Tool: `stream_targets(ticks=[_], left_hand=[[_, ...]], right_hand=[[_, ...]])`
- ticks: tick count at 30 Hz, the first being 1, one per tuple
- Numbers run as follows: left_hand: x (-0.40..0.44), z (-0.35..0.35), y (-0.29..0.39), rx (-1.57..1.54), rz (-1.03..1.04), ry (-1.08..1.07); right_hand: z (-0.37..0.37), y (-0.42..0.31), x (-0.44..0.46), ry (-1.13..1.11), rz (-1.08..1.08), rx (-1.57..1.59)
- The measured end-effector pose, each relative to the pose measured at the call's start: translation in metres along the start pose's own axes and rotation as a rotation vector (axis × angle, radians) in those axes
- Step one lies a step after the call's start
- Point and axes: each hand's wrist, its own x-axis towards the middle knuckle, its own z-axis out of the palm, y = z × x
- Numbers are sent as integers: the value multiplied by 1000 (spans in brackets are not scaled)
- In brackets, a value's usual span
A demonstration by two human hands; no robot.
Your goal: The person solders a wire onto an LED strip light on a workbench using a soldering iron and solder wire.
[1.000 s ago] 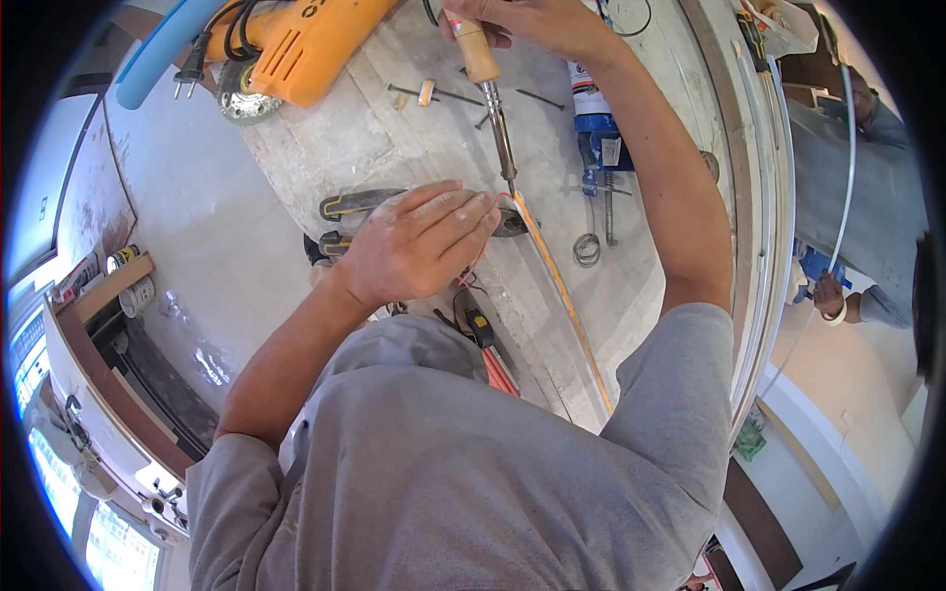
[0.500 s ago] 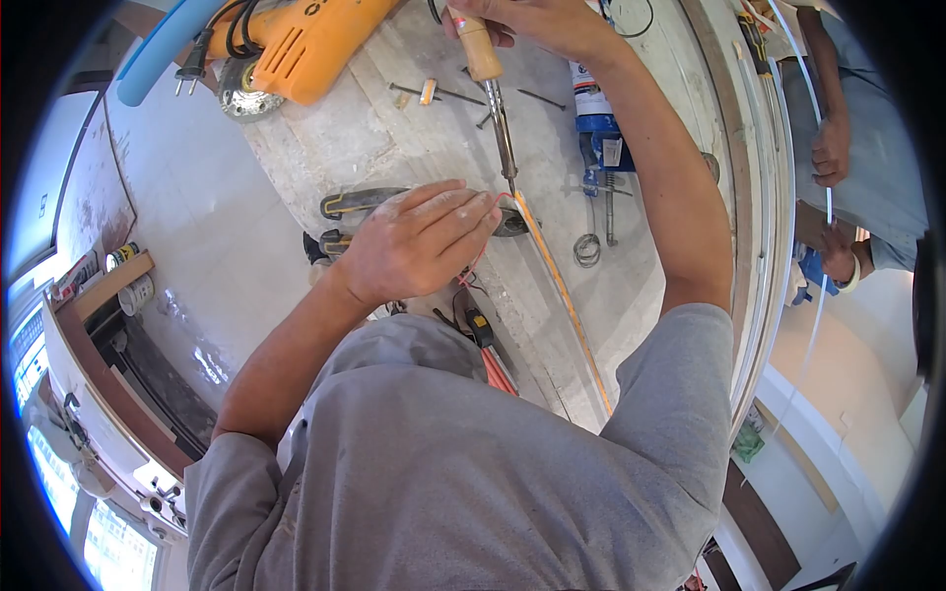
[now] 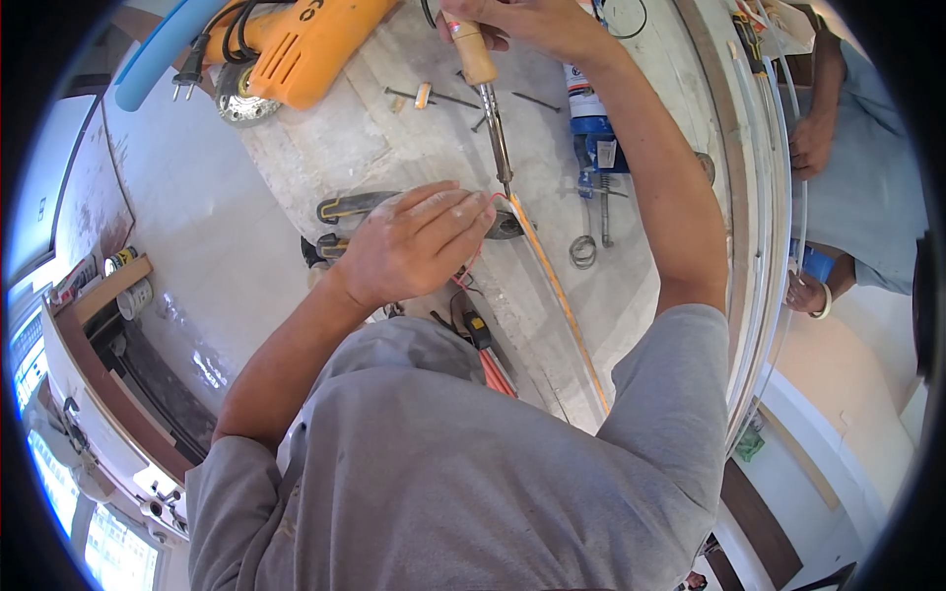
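Note:
My right hand [image 3: 527,22] is closed round the wooden handle of a soldering iron [image 3: 496,128], which points down. The iron's tip meets the upper end of a narrow orange-yellow strip [image 3: 554,284] that runs down across the bench. At that end my left hand [image 3: 419,241] holds a thin red wire [image 3: 501,196] near its fingertips, fingers pressed together. Under and beside the left hand lie pliers [image 3: 357,205] with black and yellow handles, partly hidden by it.
An orange angle grinder [image 3: 315,49] lies at the upper left. Screws [image 3: 448,98], a coil of solder [image 3: 582,252] and a blue torch [image 3: 595,128] are on the bench [image 3: 345,138]. A co-worker [image 3: 857,197] stands at the right with a long white strip.
The co-worker's hands have shifted along the white strip, which has moved left towards the bench edge. My two hands and the iron have stayed almost still.

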Motion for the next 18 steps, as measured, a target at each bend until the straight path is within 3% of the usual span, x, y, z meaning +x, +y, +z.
stream_targets(ticks=[18], left_hand=[[0, 0, -1, -40, -5, -51]], right_hand=[[0, -2, -1, 7, 44, -30]])
